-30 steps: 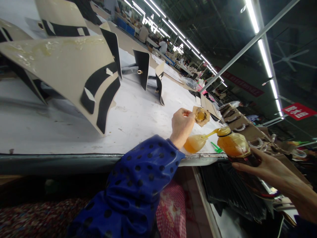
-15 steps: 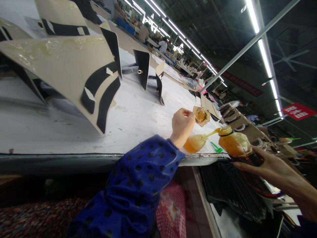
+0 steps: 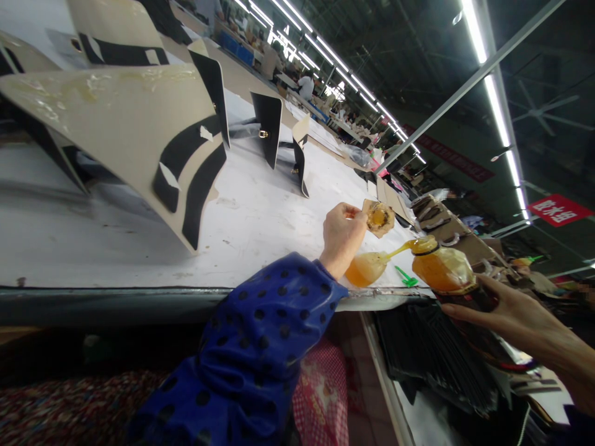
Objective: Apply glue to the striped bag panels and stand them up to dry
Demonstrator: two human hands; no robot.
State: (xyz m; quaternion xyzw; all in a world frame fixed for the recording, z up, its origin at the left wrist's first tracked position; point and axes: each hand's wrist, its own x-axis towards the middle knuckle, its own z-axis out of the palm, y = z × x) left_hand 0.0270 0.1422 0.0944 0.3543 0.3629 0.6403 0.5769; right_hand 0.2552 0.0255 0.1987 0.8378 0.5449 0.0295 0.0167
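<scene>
Amber bottle [image 3: 444, 269] aslant, right hand [image 3: 511, 313] around it

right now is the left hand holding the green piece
No, the left hand pinches a stained brown piece, while the green piece lies apart on the table.

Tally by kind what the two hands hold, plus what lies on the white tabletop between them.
Containers with amber contents: 2 (large bottle in the right hand; small rounded container)
Brown crusted piece: 1, at the left hand
Small green item: 1
Total: 4
</scene>
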